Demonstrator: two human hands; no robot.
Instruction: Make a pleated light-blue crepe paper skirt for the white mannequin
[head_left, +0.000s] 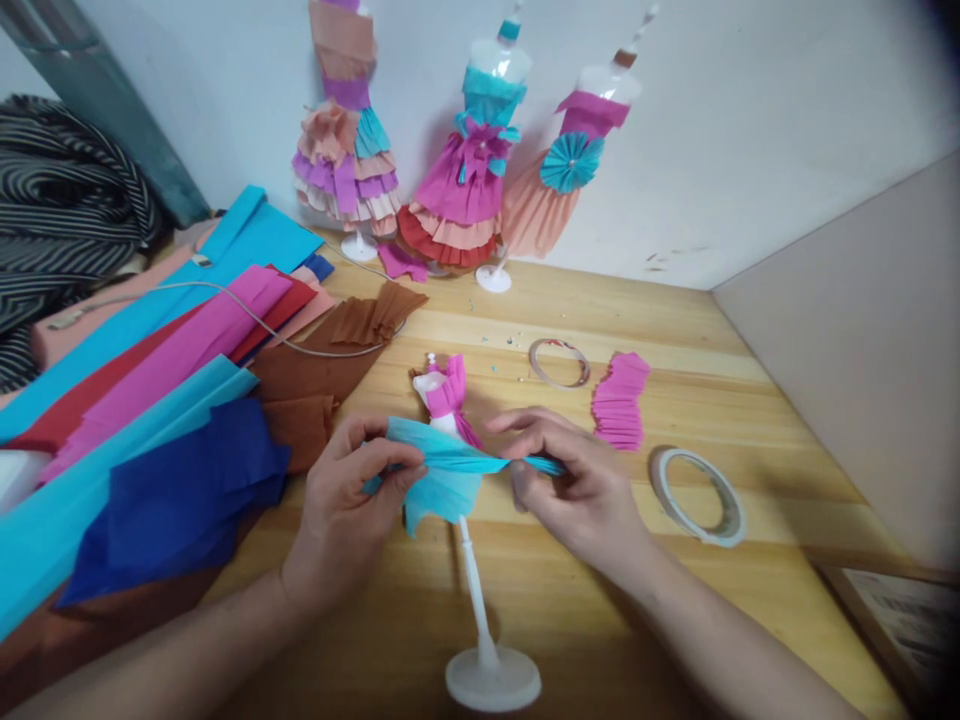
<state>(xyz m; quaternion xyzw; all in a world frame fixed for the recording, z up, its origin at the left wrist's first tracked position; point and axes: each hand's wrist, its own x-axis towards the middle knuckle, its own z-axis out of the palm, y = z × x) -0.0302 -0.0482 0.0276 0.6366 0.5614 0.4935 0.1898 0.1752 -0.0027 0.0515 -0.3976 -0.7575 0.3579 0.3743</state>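
A strip of light-blue crepe paper point(450, 458) is stretched between my two hands, gathered into folds toward the right. My left hand point(360, 490) pinches its left part between thumb and fingers. Near the twisted right end, my right hand point(570, 475) pinches the same strip. Just behind it stands a small white mannequin point(431, 385) with a magenta paper top point(448, 395). More light-blue paper hangs below the strip, in front of the mannequin's lower body, which is hidden. The mannequin's white stand point(493, 680) rests on the wooden table.
Crepe paper sheets, including a dark-blue piece point(180, 490) and a brown one point(300, 390), cover the left side. Two tape rolls point(660, 490) and a pleated pink paper piece point(621, 402) lie to the right. Three dressed mannequins, one with a blue rosette point(572, 162), line the wall.
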